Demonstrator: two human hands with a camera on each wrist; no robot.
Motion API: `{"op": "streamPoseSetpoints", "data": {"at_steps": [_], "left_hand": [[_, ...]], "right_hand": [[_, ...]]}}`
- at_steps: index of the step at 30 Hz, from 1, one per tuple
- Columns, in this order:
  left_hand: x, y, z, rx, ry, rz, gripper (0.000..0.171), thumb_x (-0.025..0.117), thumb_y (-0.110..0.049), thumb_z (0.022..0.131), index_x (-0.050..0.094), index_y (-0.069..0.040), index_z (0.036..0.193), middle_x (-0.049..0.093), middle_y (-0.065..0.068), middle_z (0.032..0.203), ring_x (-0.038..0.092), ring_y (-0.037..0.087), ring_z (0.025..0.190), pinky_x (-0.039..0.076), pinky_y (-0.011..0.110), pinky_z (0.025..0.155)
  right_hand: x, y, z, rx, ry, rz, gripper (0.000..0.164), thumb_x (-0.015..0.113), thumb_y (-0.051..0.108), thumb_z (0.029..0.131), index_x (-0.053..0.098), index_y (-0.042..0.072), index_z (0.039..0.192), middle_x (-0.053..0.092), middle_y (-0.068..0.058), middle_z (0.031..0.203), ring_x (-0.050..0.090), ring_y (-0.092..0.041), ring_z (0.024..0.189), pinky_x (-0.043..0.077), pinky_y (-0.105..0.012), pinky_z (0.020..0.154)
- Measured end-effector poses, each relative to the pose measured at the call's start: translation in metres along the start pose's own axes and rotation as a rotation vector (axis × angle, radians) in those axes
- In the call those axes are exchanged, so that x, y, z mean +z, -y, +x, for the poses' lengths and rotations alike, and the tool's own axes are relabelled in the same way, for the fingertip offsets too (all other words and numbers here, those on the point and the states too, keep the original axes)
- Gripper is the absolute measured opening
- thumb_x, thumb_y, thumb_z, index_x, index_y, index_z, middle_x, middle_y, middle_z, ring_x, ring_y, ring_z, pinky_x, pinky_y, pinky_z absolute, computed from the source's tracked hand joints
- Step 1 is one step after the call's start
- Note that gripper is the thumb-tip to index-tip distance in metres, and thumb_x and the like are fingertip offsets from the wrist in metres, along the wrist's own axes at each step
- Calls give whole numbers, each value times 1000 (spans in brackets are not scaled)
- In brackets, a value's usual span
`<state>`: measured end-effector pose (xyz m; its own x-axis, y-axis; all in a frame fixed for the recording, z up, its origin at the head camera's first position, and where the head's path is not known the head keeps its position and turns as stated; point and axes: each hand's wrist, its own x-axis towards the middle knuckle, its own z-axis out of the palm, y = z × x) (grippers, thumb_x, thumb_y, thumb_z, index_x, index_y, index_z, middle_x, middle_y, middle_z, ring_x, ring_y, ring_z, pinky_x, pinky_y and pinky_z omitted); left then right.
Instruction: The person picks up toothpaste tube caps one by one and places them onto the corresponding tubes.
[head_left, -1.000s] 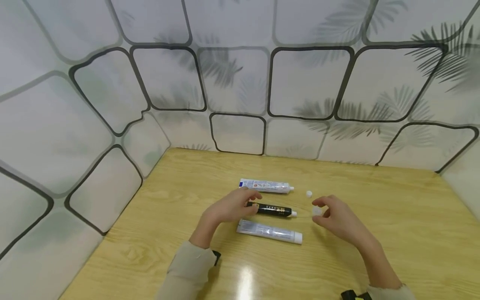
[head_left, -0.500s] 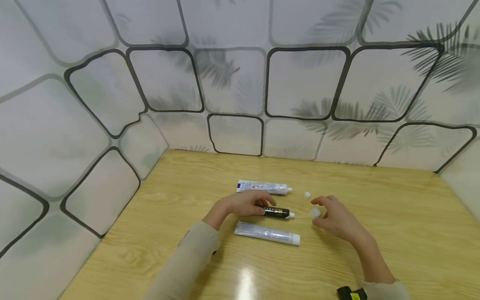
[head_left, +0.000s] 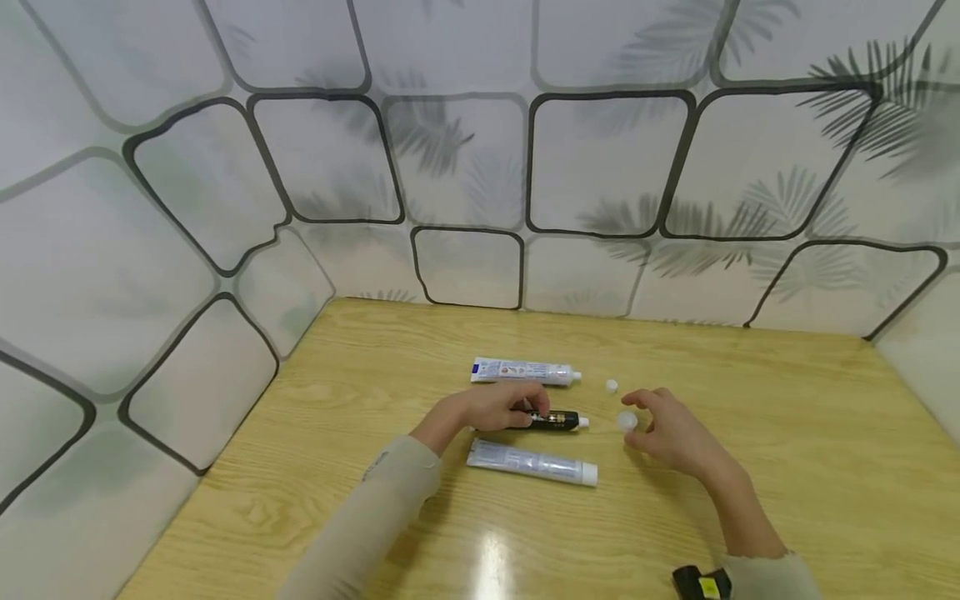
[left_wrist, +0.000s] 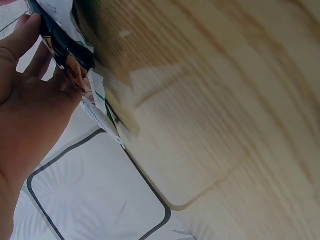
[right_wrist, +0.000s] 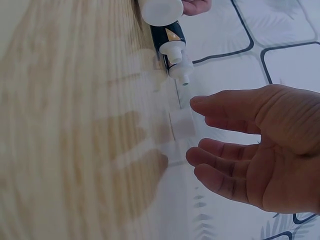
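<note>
On the table lies a black toothpaste tube (head_left: 558, 421) with its white nozzle bare and pointing right. My left hand (head_left: 495, 407) pinches its body between thumb and fingers, also seen in the left wrist view, where the hand (left_wrist: 35, 100) covers part of the tube (left_wrist: 65, 45). A larger white cap (head_left: 627, 422) rests on the table between the parted thumb and fingers of my right hand (head_left: 678, 437). In the right wrist view a small gap shows between the fingertips (right_wrist: 199, 104) and that cap (right_wrist: 182, 124).
Behind the black tube lies an uncapped white toothpaste tube (head_left: 525, 372), with a small white cap (head_left: 612, 386) to its right. In front is a silvery-white tube (head_left: 528, 462) with its white cap on. A patterned wall (head_left: 465, 267) borders the table's back.
My left hand has moved right along the black tube and its fingers have closed on it. The right hand stays around the larger cap, nearly still.
</note>
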<state>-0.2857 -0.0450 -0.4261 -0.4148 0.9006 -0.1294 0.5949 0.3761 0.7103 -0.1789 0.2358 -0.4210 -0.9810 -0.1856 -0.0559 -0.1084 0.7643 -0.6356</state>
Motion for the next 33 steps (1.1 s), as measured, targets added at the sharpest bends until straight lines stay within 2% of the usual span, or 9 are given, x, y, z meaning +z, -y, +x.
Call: {"op": "streamPoseSetpoints", "data": {"at_steps": [6, 10, 17, 21, 26, 33], "left_hand": [[2, -1, -1, 16, -1, 28, 21, 56, 2, 98, 60, -10, 115, 59, 3, 121, 54, 15, 115, 43, 29, 100], [3, -2, -1, 24, 1, 52, 22, 57, 2, 97, 61, -11, 114, 60, 1, 120, 53, 12, 115, 42, 30, 102], [8, -2, 1, 92, -17, 145, 18, 60, 1, 95, 62, -8, 110, 61, 3, 116, 54, 13, 112, 41, 27, 102], [11, -6, 2, 82, -26, 213, 17, 61, 0, 95, 62, -10, 108, 59, 2, 114, 53, 13, 110, 42, 26, 99], [14, -14, 0, 26, -29, 279, 19, 60, -1, 95, 64, -15, 108, 58, 1, 113, 50, 14, 106, 42, 27, 96], [17, -15, -2, -8, -68, 304, 23, 57, -1, 97, 65, -18, 109, 56, 2, 116, 47, 15, 104, 41, 27, 91]], "right_hand": [[0, -2, 2, -5, -1, -9, 50, 68, 6, 86, 53, -8, 132, 48, -31, 122, 58, -23, 82, 48, -34, 67], [0, -5, 3, -18, -6, -24, 50, 69, 7, 85, 53, -8, 130, 50, -31, 120, 59, -27, 86, 50, -40, 70], [0, -8, 4, -36, -16, -15, 49, 71, 7, 85, 54, -10, 127, 55, -30, 113, 61, -30, 87, 52, -43, 72], [-1, -9, 4, -42, -18, -7, 50, 71, 8, 84, 53, -11, 127, 57, -30, 112, 62, -31, 87, 52, -43, 71], [1, -11, 4, -41, -18, 3, 50, 72, 9, 85, 53, -12, 127, 60, -27, 109, 64, -31, 88, 53, -44, 72], [3, -13, 5, -39, -18, 5, 50, 71, 9, 85, 53, -12, 127, 62, -26, 109, 64, -31, 88, 53, -44, 72]]}}
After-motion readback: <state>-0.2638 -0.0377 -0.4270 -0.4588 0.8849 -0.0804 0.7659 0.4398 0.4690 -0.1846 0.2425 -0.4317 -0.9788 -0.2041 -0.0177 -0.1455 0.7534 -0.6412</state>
